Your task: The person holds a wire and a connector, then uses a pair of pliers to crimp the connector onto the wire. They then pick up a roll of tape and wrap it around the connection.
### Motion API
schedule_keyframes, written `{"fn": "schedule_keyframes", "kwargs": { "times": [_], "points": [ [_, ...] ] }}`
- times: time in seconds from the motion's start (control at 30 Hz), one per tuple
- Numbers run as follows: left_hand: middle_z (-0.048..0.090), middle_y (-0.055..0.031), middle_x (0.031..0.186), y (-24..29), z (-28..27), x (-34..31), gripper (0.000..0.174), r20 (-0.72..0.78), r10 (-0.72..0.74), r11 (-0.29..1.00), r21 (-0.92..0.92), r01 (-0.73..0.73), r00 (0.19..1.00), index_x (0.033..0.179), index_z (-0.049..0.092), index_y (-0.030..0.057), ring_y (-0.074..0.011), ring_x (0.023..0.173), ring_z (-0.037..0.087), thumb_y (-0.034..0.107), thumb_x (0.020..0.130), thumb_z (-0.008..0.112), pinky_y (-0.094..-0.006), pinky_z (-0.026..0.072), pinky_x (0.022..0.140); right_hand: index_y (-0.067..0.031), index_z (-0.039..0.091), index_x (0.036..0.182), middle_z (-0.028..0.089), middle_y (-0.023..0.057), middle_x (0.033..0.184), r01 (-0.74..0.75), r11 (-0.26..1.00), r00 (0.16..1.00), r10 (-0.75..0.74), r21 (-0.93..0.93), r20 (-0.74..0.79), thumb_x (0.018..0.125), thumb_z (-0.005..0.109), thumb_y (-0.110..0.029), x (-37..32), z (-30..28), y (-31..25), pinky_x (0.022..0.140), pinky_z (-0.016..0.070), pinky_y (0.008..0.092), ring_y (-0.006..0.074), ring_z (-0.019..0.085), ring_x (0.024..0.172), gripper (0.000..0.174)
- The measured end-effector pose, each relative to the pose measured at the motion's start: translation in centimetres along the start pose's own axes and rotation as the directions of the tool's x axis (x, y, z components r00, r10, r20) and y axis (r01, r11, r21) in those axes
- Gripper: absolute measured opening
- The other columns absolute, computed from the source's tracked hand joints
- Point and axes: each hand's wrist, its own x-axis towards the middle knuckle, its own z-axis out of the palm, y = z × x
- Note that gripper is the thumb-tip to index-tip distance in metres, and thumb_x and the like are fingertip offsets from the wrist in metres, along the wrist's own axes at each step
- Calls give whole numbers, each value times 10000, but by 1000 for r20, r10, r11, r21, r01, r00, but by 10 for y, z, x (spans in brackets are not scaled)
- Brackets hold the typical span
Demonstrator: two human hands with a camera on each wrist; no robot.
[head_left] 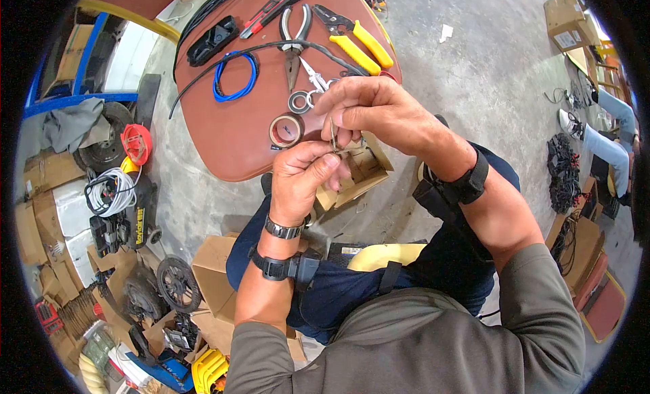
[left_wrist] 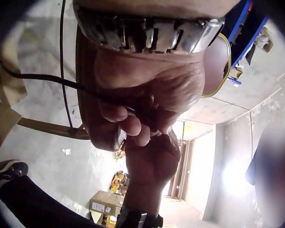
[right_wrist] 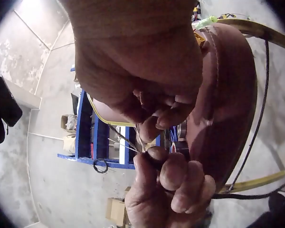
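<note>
Between the hands: thin wire strands (right_wrist: 126,144) are spreading from the fingertips, their far ends partly hidden by fingers.
Left hand (head_left: 298,177): it is curling nearly closed, thumb and index finger pinching the base of the strands; a black cable (left_wrist: 52,78) is running into its palm side.
Right hand (head_left: 382,116): it is bending partly closed above the left, thumb and fingertips pinching at the strands.
Tape roll (head_left: 286,130): it is lying on the brown padded seat (head_left: 233,147), just beyond the left hand.
Pliers and scissors: needle-nose pliers (head_left: 292,55) and scissors (head_left: 315,79) are resting farther beyond the hands, yellow-handled wire strippers (head_left: 355,42) lying to their right.
Blue wire coil (head_left: 235,75): it is lying beyond and left of the tape roll.
Open cardboard box (head_left: 362,180): it is sitting below the hands.
</note>
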Motion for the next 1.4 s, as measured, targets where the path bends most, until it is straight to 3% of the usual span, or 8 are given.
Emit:
{"fn": "schedule_keyframes", "kwargs": {
  "times": [0.37, 0.87, 1.07, 1.27, 1.4],
  "points": [
    [672, -85, 742, 3, 5, 0, 134, -97, -5, 999, 43, 9, 995, 932, 654, -13, -88, 565, 558, 117, 901, 662, -214, 440, 520, -35, 665, 1118, 648, -9, 854, -32, 995, 996, 23, -97, -88, 856, 646, -70, 0, 1, -1, 713, 462, 221, 57, 564, 760, 265],
    [673, -72, 732, 6, 7, 0, 128, -131, 2, 985, 173, 21, 991, 958, 653, -14, -74, 558, 559, 83, 880, 683, -204, 444, 513, -42, 668, 1082, 612, -42, 835, 26, 960, 994, -54, -279, -92, 810, 587, 49, 0, 4, 0, 735, 464, 223, 38, 556, 775, 299],
    [664, -96, 752, 3, 6, -1, 120, -131, 24, 989, 146, -5, 991, 962, 630, -13, -111, 591, 572, 79, 888, 653, -237, 460, 562, -35, 668, 1080, 619, -40, 836, 34, 964, 994, -59, -263, -90, 807, 583, 49, 1, 3, 2, 744, 468, 223, 40, 568, 787, 298],
    [661, -100, 785, 1, 7, 0, 169, -144, 83, 991, 117, -66, 986, 996, 633, -31, -154, 656, 611, 118, 917, 646, -281, 506, 621, -26, 666, 1077, 635, -32, 861, 34, 996, 997, -40, -85, -68, 831, 573, 11, 0, 2, 1, 745, 469, 224, 42, 570, 790, 266],
    [660, -114, 818, -1, 7, 2, 199, -136, 106, 993, 62, -98, 985, 1012, 629, -43, -181, 686, 621, 143, 940, 623, -299, 516, 634, -29, 663, 1085, 641, -24, 873, 8, 995, 997, -15, -98, -78, 846, 585, -6, 0, 2, -2, 754, 476, 229, 50, 576, 798, 252]
  ]
}}
